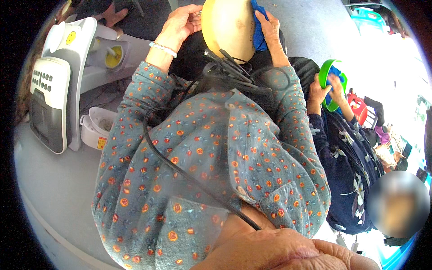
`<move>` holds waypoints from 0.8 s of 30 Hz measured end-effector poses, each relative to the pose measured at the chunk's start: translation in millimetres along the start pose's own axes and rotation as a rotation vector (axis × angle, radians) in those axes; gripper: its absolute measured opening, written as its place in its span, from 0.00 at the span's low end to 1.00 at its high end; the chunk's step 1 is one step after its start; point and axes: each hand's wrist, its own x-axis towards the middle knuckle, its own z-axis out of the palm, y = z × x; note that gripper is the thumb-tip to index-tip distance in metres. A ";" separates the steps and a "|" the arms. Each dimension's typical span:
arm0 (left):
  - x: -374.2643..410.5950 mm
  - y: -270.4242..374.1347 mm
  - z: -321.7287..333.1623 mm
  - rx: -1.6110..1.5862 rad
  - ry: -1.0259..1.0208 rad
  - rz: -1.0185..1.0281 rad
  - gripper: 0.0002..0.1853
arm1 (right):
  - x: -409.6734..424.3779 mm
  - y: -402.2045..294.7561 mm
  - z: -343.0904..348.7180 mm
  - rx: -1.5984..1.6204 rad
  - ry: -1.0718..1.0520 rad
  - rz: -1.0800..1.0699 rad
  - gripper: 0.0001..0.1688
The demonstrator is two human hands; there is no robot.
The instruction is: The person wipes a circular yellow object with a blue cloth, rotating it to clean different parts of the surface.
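Note:
A pale yellow round piece [229, 30], perhaps a bowl or a cover, is tilted above my lap at the top of the view. It has a brownish spot and small dark marks near its right edge. My left hand [182, 23], with a beaded bracelet at the wrist, grips its left edge; some fingertips are hidden behind it. In my right hand [268, 27] is a bunched blue cloth [259, 30], pressed against the piece's right edge. Black cables [233, 65] with plugs lie against my front, just below the piece.
On the left stand a white and grey appliance [50, 101] with buttons and a white plastic container [96, 126]. At right, a person holds a green ring-shaped part [324, 81] and a blue cloth [334, 72]. Beyond are a red plastic item [357, 108] and piled fabrics [389, 152].

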 end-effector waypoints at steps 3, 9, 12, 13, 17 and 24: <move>17.8 -6.9 -18.4 0.010 -0.048 0.017 0.08 | -4.0 -7.5 3.6 0.103 0.010 0.034 0.21; 20.7 -12.3 -7.2 0.128 0.023 0.152 0.12 | -9.0 -24.7 1.1 -0.088 0.004 -0.067 0.21; 18.5 -11.0 -1.8 0.103 0.036 0.149 0.12 | -5.8 -19.3 -0.6 -0.067 0.026 -0.100 0.22; 18.2 -10.6 -0.6 0.108 0.043 0.152 0.12 | -2.5 -12.1 -1.6 -0.062 0.029 -0.089 0.22; 11.0 -9.5 2.7 0.087 0.040 0.180 0.13 | 2.7 4.2 -2.8 -0.105 0.041 -0.052 0.24; 12.0 -12.1 -5.1 0.130 -0.019 0.179 0.14 | 1.4 10.4 0.1 -0.115 0.047 -0.035 0.26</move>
